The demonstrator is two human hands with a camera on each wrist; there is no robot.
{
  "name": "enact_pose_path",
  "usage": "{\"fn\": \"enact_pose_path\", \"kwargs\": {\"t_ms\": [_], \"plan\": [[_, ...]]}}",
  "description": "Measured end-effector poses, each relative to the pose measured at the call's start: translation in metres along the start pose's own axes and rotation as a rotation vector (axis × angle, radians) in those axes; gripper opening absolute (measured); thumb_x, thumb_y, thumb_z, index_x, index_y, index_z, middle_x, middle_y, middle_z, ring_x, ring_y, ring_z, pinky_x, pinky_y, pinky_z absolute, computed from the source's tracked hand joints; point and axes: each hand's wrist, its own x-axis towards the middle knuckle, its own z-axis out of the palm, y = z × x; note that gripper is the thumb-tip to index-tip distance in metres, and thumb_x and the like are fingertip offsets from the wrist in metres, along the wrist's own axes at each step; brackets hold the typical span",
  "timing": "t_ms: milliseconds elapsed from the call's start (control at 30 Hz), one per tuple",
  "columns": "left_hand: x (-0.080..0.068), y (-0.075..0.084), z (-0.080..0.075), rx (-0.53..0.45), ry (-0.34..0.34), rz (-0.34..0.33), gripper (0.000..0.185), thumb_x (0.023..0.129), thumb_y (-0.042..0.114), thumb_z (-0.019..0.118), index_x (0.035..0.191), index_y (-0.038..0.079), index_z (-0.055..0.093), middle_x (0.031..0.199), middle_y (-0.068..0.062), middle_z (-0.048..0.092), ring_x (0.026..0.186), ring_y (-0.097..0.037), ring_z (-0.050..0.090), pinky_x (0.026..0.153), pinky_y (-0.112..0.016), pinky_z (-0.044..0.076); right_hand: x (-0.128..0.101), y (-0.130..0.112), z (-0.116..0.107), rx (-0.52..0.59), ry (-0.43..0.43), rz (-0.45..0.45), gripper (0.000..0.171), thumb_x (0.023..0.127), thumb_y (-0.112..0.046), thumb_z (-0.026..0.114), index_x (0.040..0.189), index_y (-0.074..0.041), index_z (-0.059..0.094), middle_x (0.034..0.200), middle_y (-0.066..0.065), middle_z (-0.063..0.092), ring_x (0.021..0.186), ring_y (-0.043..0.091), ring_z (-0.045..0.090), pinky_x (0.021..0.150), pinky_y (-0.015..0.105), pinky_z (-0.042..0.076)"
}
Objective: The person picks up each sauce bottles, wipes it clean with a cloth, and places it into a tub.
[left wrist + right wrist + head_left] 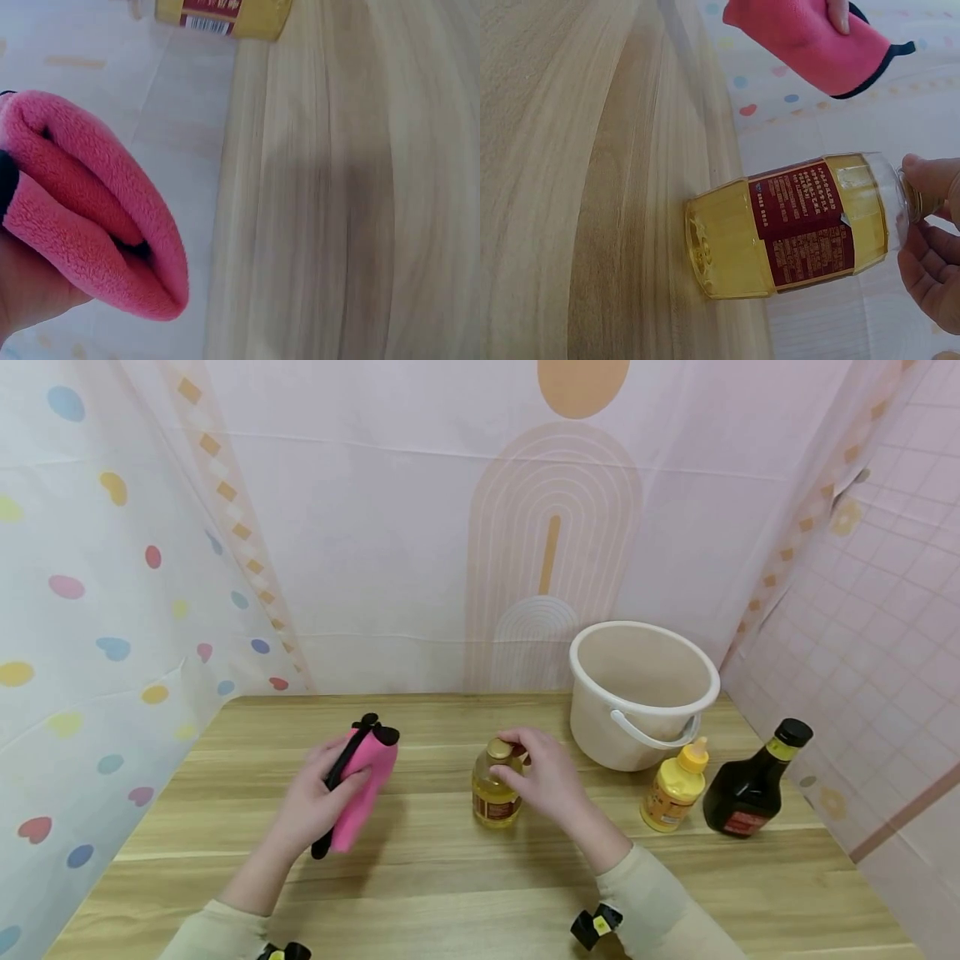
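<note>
My left hand (311,802) grips a folded pink cloth (358,817) with black edging, held up over the left part of the table. Its fleecy folds (135,202) fill the left of the left wrist view. In my right hand (551,777) is the neck of a clear bottle of yellow oil (495,793), pinched between thumb and fingers just under its gold cap. The bottle stands upright near the middle of the table; its dark red label (802,225) faces the right wrist camera. Whether its base touches the wood is hard to tell.
A cream bucket (592,710) with its handle down stands at the back right. In front of it is a yellow squeeze bottle (670,797) with an orange cap. Farther right stands a dark sauce bottle (742,793). Patterned curtains surround the wooden table (450,885).
</note>
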Motion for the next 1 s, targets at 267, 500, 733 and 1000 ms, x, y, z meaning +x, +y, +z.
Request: {"fn": "enact_pose_path", "kwargs": {"t_ms": [267,500,733,1000], "plan": [[0.003,0.008,0.030,0.093,0.063,0.389,0.062,0.072,-0.011,0.073,0.131,0.009,0.063,0.129,-0.018,0.052,0.113,-0.029,0.052,0.092,-0.020,0.037,-0.001,0.003,-0.003,0.040,-0.014,-0.024,0.044,0.078,-0.004,0.082,0.118,0.000,0.064,0.100,0.007,0.067,0.088,0.022,0.061,0.072,0.041,0.054],[0.012,0.022,0.052,0.156,0.048,0.633,0.060,0.073,-0.002,0.076,0.130,0.011,0.064,0.131,-0.023,0.050,0.115,-0.035,0.050,0.091,-0.042,0.044,-0.002,0.003,-0.005,0.042,-0.019,-0.039,0.044,0.078,-0.002,0.081,0.119,-0.001,0.065,0.103,0.007,0.068,0.089,0.021,0.062,0.074,0.037,0.053],[0.015,0.026,0.068,0.207,-0.009,0.679,0.053,0.076,0.004,0.076,0.127,0.014,0.066,0.129,-0.022,0.053,0.116,-0.038,0.050,0.094,-0.050,0.042,-0.002,0.005,-0.004,0.045,-0.011,-0.044,0.044,0.079,-0.003,0.081,0.119,-0.001,0.065,0.103,0.007,0.068,0.089,0.020,0.063,0.076,0.034,0.054],[0.018,0.027,0.080,0.250,0.017,0.745,0.061,0.070,-0.002,0.082,0.126,0.015,0.067,0.132,-0.021,0.053,0.114,-0.039,0.054,0.092,-0.052,0.046,-0.003,0.007,-0.003,0.040,0.017,-0.071,0.044,0.078,-0.003,0.082,0.119,-0.002,0.066,0.100,0.006,0.069,0.088,0.020,0.063,0.075,0.034,0.054]]}}
